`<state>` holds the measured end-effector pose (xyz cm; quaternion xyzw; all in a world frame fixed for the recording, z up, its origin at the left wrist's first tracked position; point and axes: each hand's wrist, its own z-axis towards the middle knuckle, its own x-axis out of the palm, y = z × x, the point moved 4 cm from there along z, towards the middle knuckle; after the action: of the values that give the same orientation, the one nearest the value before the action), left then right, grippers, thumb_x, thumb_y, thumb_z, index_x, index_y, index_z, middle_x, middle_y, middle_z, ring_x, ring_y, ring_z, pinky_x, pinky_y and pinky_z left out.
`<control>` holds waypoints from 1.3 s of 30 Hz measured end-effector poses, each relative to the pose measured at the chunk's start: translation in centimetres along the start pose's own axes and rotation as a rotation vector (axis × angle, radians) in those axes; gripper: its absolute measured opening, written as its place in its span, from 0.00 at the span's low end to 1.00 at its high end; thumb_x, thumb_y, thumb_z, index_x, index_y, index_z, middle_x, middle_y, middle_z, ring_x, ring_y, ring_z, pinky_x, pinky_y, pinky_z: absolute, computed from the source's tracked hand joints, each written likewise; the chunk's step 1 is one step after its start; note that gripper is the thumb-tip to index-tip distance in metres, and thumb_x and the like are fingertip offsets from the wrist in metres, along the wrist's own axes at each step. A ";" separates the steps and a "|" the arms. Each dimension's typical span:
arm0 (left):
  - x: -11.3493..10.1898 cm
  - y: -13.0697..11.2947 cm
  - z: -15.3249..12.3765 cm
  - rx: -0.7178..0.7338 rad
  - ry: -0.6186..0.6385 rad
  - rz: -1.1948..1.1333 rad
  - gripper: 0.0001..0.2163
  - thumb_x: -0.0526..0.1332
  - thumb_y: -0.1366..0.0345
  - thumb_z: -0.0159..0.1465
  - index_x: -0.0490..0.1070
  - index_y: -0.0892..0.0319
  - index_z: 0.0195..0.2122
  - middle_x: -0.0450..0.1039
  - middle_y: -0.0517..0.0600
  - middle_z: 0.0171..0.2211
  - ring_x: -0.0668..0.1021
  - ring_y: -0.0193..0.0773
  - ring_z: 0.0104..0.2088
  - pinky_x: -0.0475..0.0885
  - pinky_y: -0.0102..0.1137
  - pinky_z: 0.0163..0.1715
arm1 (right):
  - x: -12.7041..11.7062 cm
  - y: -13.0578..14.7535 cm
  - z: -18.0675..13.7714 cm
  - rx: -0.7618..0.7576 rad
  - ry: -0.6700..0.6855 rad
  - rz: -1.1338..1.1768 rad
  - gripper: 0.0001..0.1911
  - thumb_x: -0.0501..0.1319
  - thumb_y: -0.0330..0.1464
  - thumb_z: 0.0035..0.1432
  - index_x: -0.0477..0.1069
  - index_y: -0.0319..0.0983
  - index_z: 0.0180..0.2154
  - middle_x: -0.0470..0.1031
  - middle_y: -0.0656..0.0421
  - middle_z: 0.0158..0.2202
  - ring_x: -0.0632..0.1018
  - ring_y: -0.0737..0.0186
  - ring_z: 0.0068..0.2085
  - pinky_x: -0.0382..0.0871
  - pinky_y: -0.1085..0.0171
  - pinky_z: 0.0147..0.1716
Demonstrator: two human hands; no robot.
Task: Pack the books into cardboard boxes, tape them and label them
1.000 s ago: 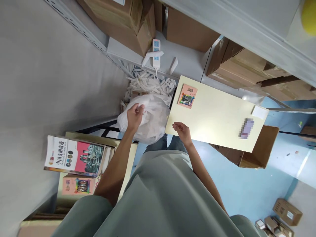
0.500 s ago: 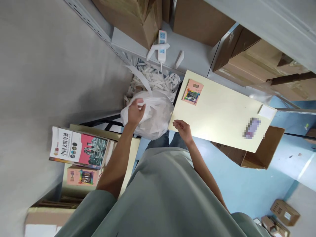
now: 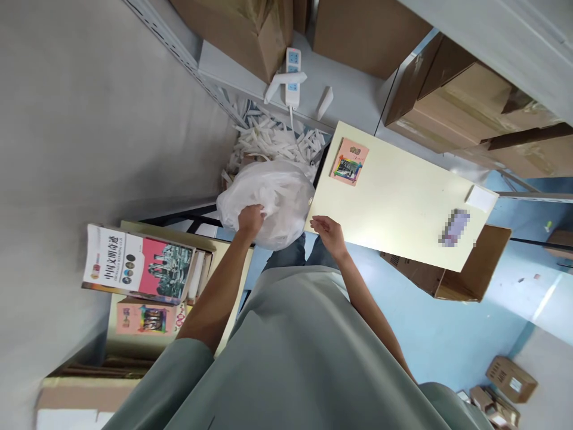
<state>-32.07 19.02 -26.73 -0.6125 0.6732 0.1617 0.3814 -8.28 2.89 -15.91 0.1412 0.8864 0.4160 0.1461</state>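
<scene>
A bulging translucent white plastic bag (image 3: 289, 203) sits in front of me, with pale scraps showing through it. My left hand (image 3: 251, 221) is at the near left part of the bag, its fingers closed on the plastic. To the right, my right hand (image 3: 329, 233) hovers by the near left corner of the cream table (image 3: 394, 191). It holds nothing, and its fingers are loosely bent. On that table lies a pink booklet (image 3: 350, 161) with a colourful picture frame on its cover.
Many white paper strips (image 3: 264, 134) lie heaped behind the bag. A power strip (image 3: 293, 77) rests on a grey shelf among cardboard boxes (image 3: 367, 39). Stacked books (image 3: 138, 263) are at the left. An open carton (image 3: 474, 269) stands beneath the table's right end.
My left hand has moved toward me and closed on the bag. A white strip that stuck up above the bag no longer shows there. My right hand has hardly moved.
</scene>
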 end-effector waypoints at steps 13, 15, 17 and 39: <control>-5.4 -2.5 -4.0 0.098 -0.205 -0.194 0.18 0.59 0.67 0.68 0.82 0.57 0.55 0.84 0.58 0.56 0.83 0.58 0.56 0.72 0.46 0.61 | 1.2 0.6 0.0 -0.112 0.067 -0.070 0.21 0.67 0.53 0.64 0.82 0.44 0.46 0.87 0.54 0.44 0.86 0.52 0.47 0.81 0.54 0.51; -6.3 -3.0 -4.6 0.132 -0.250 -0.284 0.13 0.61 0.63 0.68 0.83 0.56 0.49 0.86 0.55 0.52 0.84 0.55 0.54 0.74 0.44 0.60 | 1.3 0.9 0.1 -0.127 0.074 -0.078 0.21 0.67 0.53 0.64 0.82 0.44 0.46 0.87 0.54 0.44 0.86 0.52 0.47 0.81 0.54 0.51; -7.2 -3.4 -5.3 0.163 -0.301 -0.395 0.09 0.64 0.61 0.67 0.83 0.55 0.44 0.87 0.53 0.47 0.85 0.51 0.51 0.75 0.40 0.58 | 1.4 1.2 0.1 -0.143 0.079 -0.084 0.20 0.67 0.52 0.64 0.82 0.44 0.46 0.87 0.54 0.44 0.86 0.52 0.48 0.81 0.54 0.52; -12.2 -5.5 -9.8 0.271 -0.256 -0.851 0.17 0.70 0.49 0.62 0.83 0.58 0.41 0.86 0.53 0.39 0.83 0.44 0.38 0.80 0.36 0.43 | 5.8 3.5 3.7 -0.202 0.074 -0.134 0.22 0.65 0.56 0.63 0.76 0.43 0.37 0.82 0.58 0.35 0.83 0.56 0.39 0.80 0.59 0.45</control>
<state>-30.46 19.79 -10.21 -0.7541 0.3247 -0.0242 0.5704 -11.74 9.76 -16.29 0.0507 0.8521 0.4975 0.1543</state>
